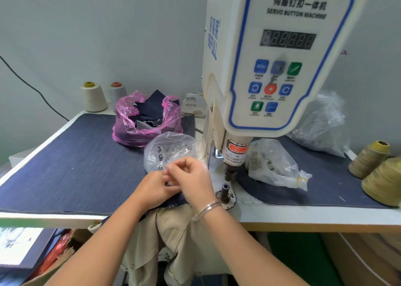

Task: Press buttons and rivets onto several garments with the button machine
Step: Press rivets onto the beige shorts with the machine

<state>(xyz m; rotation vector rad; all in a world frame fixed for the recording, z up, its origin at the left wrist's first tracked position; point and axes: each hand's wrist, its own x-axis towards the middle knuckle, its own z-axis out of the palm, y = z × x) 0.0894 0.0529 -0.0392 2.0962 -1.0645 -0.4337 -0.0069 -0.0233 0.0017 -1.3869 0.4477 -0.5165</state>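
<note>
The white servo button machine (271, 53) stands at the middle right, its punch (230, 172) above the lower die (225, 191). My left hand (155, 188) and my right hand (191, 177) meet just left of the die, fingers curled together over a small dark denim piece (175, 200) at the table's front edge. What the fingertips pinch is too small to make out. A clear bag of metal buttons (167, 149) lies right behind my hands. A beige garment (173, 231) hangs below the table edge, on my lap.
A pink bag of denim scraps (147, 118) sits at the back. Another clear bag of hardware (273, 166) lies right of the punch, a bigger one (323, 125) behind it. Thread cones stand at the back left (93, 97) and far right (382, 177). Denim cloth (76, 166) covers the table.
</note>
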